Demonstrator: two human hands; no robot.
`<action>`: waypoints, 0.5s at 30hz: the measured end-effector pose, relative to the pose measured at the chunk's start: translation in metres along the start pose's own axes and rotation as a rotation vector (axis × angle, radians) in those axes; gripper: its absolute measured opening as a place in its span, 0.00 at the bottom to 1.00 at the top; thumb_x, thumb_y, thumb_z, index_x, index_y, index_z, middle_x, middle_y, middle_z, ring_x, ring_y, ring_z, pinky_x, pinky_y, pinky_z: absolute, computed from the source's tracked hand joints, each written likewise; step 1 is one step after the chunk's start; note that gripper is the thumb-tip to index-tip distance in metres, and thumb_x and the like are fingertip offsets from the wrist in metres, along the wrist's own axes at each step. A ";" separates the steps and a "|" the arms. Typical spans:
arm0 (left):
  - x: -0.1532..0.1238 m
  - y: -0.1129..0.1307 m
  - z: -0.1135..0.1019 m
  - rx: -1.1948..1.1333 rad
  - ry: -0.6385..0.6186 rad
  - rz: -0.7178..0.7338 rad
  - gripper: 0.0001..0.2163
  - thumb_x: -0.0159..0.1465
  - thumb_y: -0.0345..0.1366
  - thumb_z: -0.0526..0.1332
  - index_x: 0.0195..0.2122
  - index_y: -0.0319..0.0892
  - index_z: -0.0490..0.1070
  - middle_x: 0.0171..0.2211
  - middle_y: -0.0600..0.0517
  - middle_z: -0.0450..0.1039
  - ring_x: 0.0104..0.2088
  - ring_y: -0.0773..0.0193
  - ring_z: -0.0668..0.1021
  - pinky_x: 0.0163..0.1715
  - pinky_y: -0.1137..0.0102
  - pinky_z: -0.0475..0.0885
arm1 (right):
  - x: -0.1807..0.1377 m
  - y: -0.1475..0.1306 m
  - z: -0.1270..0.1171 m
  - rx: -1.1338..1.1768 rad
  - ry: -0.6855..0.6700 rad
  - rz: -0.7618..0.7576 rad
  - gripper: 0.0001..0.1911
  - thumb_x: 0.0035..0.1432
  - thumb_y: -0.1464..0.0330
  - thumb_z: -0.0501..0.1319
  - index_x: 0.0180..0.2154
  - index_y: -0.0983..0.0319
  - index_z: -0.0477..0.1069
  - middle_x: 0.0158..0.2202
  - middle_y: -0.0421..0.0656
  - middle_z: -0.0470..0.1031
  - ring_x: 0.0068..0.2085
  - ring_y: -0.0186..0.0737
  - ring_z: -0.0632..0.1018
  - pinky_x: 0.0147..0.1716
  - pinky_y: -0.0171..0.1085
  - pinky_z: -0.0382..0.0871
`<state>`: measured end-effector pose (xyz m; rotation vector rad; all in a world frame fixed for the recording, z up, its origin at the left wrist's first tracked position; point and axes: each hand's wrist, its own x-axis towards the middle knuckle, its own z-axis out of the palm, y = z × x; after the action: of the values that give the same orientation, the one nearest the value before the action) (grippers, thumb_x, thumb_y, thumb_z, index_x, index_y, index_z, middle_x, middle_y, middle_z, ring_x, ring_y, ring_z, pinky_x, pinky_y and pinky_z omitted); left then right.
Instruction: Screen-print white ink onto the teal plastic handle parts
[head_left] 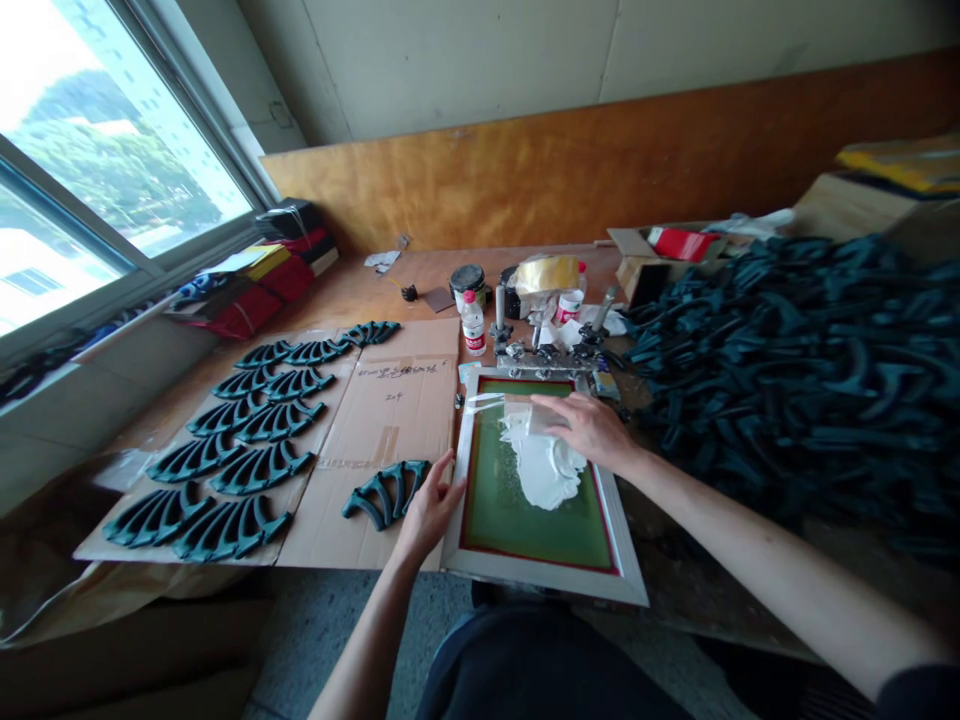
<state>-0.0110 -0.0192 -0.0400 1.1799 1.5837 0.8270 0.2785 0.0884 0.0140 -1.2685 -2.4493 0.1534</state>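
Note:
A screen printing frame [630,570] with a green mesh lies in front of me. White paste [553,475] is spread thickly over the upper middle of its mesh. My right hand [592,428] is closed on a flat, pale squeegee [517,412], which touches the mesh at the paste's upper edge. At the frame's left rim, my left hand [431,510] grips the edge, fingers bent and partly hidden. Just left of that hand, a few dark green curved parts [382,495] lie on cardboard [390,400]. Metal hinge clamps [547,355] hold the frame's far end.
Rows of similar curved parts [240,525] cover the cardboard's left side. A large heap of dark green parts [810,400] fills the table's right. Behind the clamps stand a red-capped bottle [473,325], a lidded tub [468,285] and a tape roll [550,272].

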 end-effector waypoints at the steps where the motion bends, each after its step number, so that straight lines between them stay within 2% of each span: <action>1: -0.002 0.009 -0.004 -0.055 -0.016 -0.012 0.35 0.59 0.53 0.59 0.64 0.43 0.57 0.25 0.56 0.72 0.25 0.65 0.74 0.25 0.73 0.66 | 0.012 0.005 -0.006 -0.028 0.027 0.052 0.28 0.57 0.65 0.64 0.59 0.55 0.64 0.40 0.44 0.76 0.40 0.44 0.75 0.41 0.41 0.69; 4: -0.008 0.047 -0.016 -0.212 -0.007 -0.024 0.32 0.58 0.58 0.58 0.57 0.40 0.68 0.28 0.52 0.75 0.28 0.63 0.76 0.26 0.73 0.68 | 0.021 0.032 -0.026 -0.051 0.189 0.190 0.27 0.59 0.60 0.62 0.59 0.57 0.64 0.40 0.45 0.76 0.39 0.45 0.76 0.39 0.40 0.70; 6: -0.007 0.077 -0.021 -0.295 0.051 0.023 0.29 0.60 0.60 0.54 0.47 0.39 0.74 0.31 0.49 0.77 0.28 0.64 0.76 0.26 0.73 0.69 | 0.007 0.052 -0.034 -0.037 0.326 0.305 0.21 0.62 0.60 0.58 0.54 0.63 0.69 0.37 0.46 0.77 0.35 0.42 0.77 0.36 0.38 0.71; 8: 0.001 0.107 -0.023 -0.397 0.118 0.144 0.28 0.61 0.60 0.50 0.44 0.40 0.74 0.35 0.48 0.77 0.31 0.64 0.77 0.27 0.73 0.70 | -0.017 0.065 -0.029 -0.039 0.357 0.380 0.21 0.65 0.60 0.53 0.46 0.69 0.73 0.33 0.46 0.78 0.31 0.39 0.77 0.32 0.36 0.72; 9: 0.008 0.121 -0.023 -0.447 0.139 0.219 0.27 0.62 0.59 0.50 0.44 0.41 0.74 0.38 0.48 0.77 0.33 0.64 0.78 0.28 0.73 0.70 | -0.030 0.066 -0.020 -0.043 0.333 0.388 0.22 0.65 0.59 0.51 0.42 0.70 0.74 0.32 0.46 0.78 0.30 0.38 0.76 0.31 0.35 0.72; 11: 0.024 0.150 -0.022 -0.515 0.139 0.338 0.25 0.62 0.58 0.51 0.42 0.41 0.72 0.41 0.47 0.77 0.38 0.62 0.78 0.29 0.73 0.72 | -0.055 0.057 0.005 -0.047 0.222 0.334 0.21 0.63 0.56 0.53 0.33 0.65 0.75 0.30 0.44 0.77 0.30 0.38 0.76 0.30 0.34 0.72; 13: 0.040 0.174 -0.022 -0.536 0.106 0.369 0.24 0.62 0.58 0.51 0.41 0.41 0.71 0.38 0.47 0.78 0.39 0.62 0.79 0.29 0.73 0.72 | -0.073 0.039 0.034 -0.070 0.096 0.261 0.17 0.58 0.55 0.60 0.30 0.63 0.74 0.30 0.45 0.76 0.33 0.41 0.76 0.34 0.36 0.71; 15: 0.048 0.186 -0.021 -0.555 0.120 0.368 0.25 0.62 0.59 0.50 0.41 0.42 0.70 0.35 0.48 0.78 0.37 0.63 0.79 0.28 0.73 0.72 | -0.081 0.021 0.057 -0.115 -0.018 0.259 0.12 0.57 0.60 0.62 0.29 0.62 0.71 0.33 0.47 0.75 0.37 0.45 0.76 0.36 0.39 0.70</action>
<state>0.0219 0.0835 0.1203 1.0289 1.1219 1.4889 0.3159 0.0397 -0.0666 -1.6388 -2.3283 0.0932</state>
